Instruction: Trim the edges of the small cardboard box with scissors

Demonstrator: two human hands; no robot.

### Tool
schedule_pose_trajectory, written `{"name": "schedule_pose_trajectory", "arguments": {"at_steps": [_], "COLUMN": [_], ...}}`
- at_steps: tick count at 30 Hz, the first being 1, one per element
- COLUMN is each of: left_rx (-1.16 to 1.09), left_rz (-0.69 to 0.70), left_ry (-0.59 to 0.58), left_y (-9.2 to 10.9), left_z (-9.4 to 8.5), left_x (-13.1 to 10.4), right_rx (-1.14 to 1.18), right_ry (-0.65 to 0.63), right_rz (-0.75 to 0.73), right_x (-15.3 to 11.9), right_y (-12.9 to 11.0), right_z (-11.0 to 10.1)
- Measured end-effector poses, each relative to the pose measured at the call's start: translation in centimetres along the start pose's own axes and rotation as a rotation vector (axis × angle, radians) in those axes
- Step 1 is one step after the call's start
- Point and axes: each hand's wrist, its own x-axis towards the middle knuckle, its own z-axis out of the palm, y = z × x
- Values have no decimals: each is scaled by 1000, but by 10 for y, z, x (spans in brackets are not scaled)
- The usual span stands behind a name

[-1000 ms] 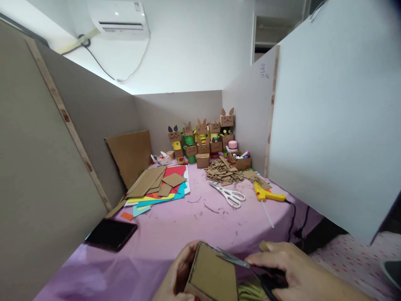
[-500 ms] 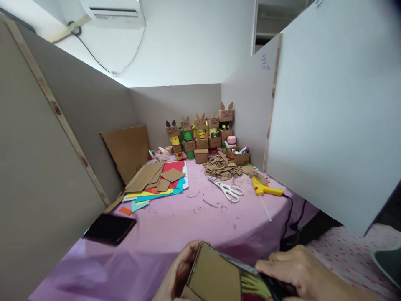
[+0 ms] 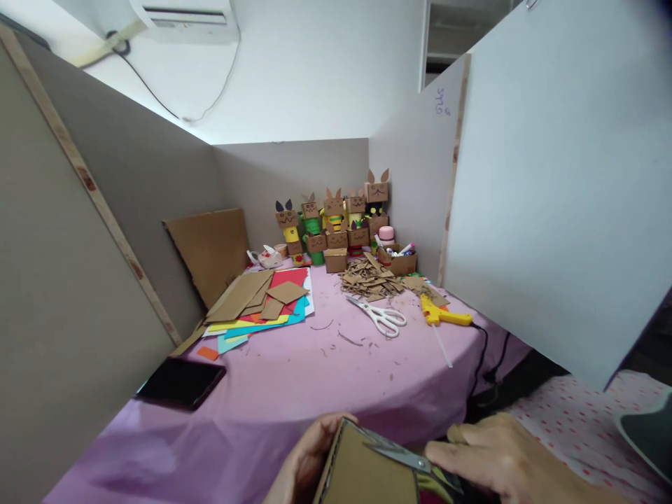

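Note:
At the bottom centre, my left hand [image 3: 309, 458] wraps round the left side of a cardboard box [image 3: 370, 470], which the frame's lower edge cuts off. My right hand [image 3: 488, 451] is closed on a pair of dark-handled scissors [image 3: 402, 455]. Their metal blades lie slightly apart along the box's upper right edge. Some green and dark red material shows below the scissors, beside the box. The scissors' handles are mostly hidden under my right hand.
White scissors [image 3: 381, 318], a yellow glue gun [image 3: 446, 313] and cardboard scraps [image 3: 370, 278] lie on the purple cloth [image 3: 294, 371]. A phone [image 3: 183, 382] and coloured paper [image 3: 291, 318] are at left. Cardboard animal figures [image 3: 334, 203] stand behind, between partition walls.
The box has shifted slightly right and down. The scissors' blades have parted a little and moved slightly down along the box edge.

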Motion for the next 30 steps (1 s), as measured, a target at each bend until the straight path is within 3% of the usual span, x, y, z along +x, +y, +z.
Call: {"name": "schedule_pose_trajectory", "arguments": {"at_steps": [7, 15, 18, 23, 30], "left_rx": [-75, -48, -48, -84, -29], "left_rz": [-138, -186, -157, -237, -1], "left_ry": [-27, -71, -79, -148, -73], "left_y": [0, 6, 2, 7, 3], "left_z": [4, -4, -7, -10, -1], "left_x": [8, 25, 25, 21, 13], "right_rx": [20, 35, 11, 18, 40], "right_ry": [-95, -27, 14, 31, 24], "right_rz": [-6, 53, 34, 5, 57], "right_x": [-4, 2, 2, -1, -3], "right_y": [3, -4, -4, -3, -1], "right_z": [3, -8, -6, -5, -6]}}
